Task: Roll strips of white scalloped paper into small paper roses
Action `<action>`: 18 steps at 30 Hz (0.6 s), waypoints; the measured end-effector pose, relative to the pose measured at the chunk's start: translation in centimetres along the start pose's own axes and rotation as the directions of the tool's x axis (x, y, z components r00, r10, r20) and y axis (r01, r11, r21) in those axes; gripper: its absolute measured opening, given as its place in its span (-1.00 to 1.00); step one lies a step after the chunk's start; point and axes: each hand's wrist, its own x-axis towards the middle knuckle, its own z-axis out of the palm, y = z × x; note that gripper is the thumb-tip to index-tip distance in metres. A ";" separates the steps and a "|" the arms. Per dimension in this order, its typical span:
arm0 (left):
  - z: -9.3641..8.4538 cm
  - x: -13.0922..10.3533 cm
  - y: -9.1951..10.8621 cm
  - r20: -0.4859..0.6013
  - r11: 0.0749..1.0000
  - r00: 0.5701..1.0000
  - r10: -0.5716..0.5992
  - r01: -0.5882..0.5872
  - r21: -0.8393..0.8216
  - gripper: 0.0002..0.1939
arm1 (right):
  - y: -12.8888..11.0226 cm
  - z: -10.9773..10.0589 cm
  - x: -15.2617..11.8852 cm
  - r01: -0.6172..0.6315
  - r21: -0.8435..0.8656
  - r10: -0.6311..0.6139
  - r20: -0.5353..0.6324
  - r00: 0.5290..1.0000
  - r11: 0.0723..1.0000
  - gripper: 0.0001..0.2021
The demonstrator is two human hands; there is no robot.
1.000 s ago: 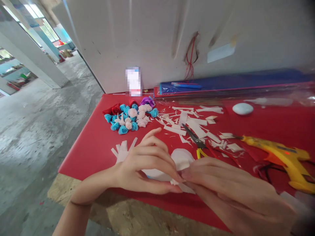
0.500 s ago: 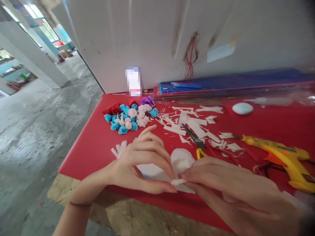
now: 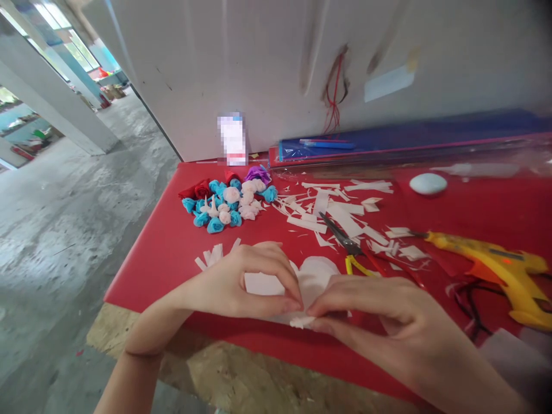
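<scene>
Near the front edge of the red table, my right hand [image 3: 379, 322] pinches a small rolled white paper piece [image 3: 302, 322] between thumb and fingertips. My left hand [image 3: 254, 282] curves just to its left, thumb and fingertips brought together close to the piece; whether anything is between them is too small to tell. Behind and below the fingers lie white paper shapes with rounded edges [image 3: 318, 270]. White paper strips [image 3: 210, 256] lie beyond the left wrist.
Blue, pink, red and purple paper flowers [image 3: 224, 204] cluster at the back left. White scraps [image 3: 342, 218], scissors [image 3: 340, 234], a yellow glue gun [image 3: 495, 264] and a pale egg-shaped object [image 3: 428, 184] lie rightward. A phone [image 3: 233, 140] leans on the wall.
My left fingers have lowered and closed toward the thumb. My right hand has moved slightly left with the paper piece, which now sits a little lower and further left.
</scene>
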 end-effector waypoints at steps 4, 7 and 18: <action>-0.1 0.0 0.1 0.084 1.000 0.996 -0.014 0.014 0.000 -0.94 | 0.6 0.2 -0.3 -0.071 0.037 0.069 0.055 0.996 0.997 -0.90; -0.3 -0.1 0.4 0.117 0.999 0.993 -0.006 0.002 0.033 -0.94 | 0.6 0.0 0.0 -0.083 0.051 0.079 0.081 0.994 0.995 -0.90; -0.2 0.0 0.3 0.160 0.990 0.984 0.075 -0.093 0.104 -0.93 | 1.4 0.1 0.0 -0.138 0.144 0.104 0.220 0.970 0.980 -0.84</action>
